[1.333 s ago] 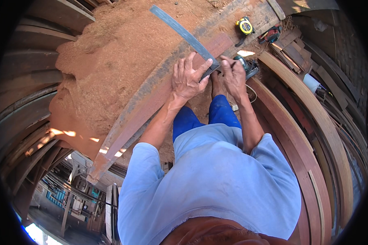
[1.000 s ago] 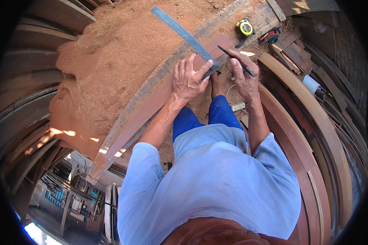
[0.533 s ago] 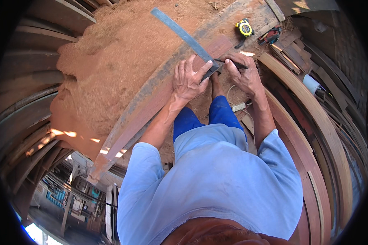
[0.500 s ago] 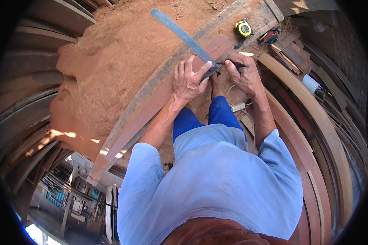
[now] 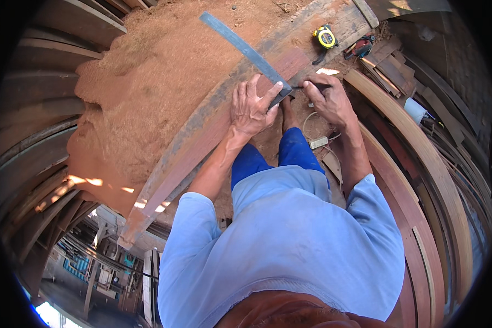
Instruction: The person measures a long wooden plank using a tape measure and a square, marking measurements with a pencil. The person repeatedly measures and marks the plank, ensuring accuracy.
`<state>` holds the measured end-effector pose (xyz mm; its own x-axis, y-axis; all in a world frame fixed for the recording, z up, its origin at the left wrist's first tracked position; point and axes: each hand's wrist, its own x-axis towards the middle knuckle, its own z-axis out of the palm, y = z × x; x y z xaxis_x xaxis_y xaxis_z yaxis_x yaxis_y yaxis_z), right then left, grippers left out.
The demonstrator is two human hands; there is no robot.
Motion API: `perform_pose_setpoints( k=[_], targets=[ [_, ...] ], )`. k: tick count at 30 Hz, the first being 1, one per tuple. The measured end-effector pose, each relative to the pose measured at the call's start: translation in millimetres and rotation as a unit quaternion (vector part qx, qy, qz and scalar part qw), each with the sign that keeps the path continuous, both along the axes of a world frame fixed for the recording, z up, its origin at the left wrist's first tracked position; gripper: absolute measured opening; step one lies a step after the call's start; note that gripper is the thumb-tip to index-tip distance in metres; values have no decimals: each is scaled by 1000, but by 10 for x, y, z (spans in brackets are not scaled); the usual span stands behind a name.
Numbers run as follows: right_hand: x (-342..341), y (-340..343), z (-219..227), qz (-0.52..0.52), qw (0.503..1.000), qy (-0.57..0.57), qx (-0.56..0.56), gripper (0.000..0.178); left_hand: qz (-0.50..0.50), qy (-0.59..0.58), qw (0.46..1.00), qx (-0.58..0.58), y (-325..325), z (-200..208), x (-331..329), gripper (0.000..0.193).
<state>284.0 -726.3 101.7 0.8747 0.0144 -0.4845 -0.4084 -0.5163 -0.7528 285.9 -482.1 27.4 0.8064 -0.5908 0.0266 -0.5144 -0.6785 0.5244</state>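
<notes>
My left hand (image 5: 250, 106) is closed on a try square (image 5: 240, 46), its thumb and fingers pressing it at the corner. The grey metal blade lies across a reddish wooden plank (image 5: 210, 139) and reaches out past its far edge; the dark stock sits against the near edge. My right hand (image 5: 332, 99), just right of the square's corner, is closed around a dark, thin pointed tool (image 5: 318, 86). Its tip points left toward the corner. I cannot tell whether the tip touches the wood, and the fingers hide part of the tool.
Under the plank runs a longer worn board (image 5: 339, 19). On it rests a yellow tape measure (image 5: 326, 37), near a red-and-black tool (image 5: 361, 47). Sawdust (image 5: 131, 109) covers the floor. Curved-looking timber (image 5: 443, 197) lies at right, and a white power strip (image 5: 318, 142) with cable near my leg.
My right hand has shifted slightly to the right, with the pointed tool drawn a little away from the square's corner. My left hand and the square stay in place.
</notes>
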Motion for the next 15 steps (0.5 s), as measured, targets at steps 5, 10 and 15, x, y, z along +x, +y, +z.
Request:
perform_pose_setpoints(
  k=[5,10,15],
  targets=[
    [-315,182,-665,43,998,8,-54,32,-16,11,999,-29,-4,24,13,69],
    [-504,718,-889,-159,980,2,118,28,-13,33,999,-14,115,53,-23,69],
    [-514,798,-898,-201,972,-3,123,28,-13,49,998,-30,153,22,-17,71]
  ],
)
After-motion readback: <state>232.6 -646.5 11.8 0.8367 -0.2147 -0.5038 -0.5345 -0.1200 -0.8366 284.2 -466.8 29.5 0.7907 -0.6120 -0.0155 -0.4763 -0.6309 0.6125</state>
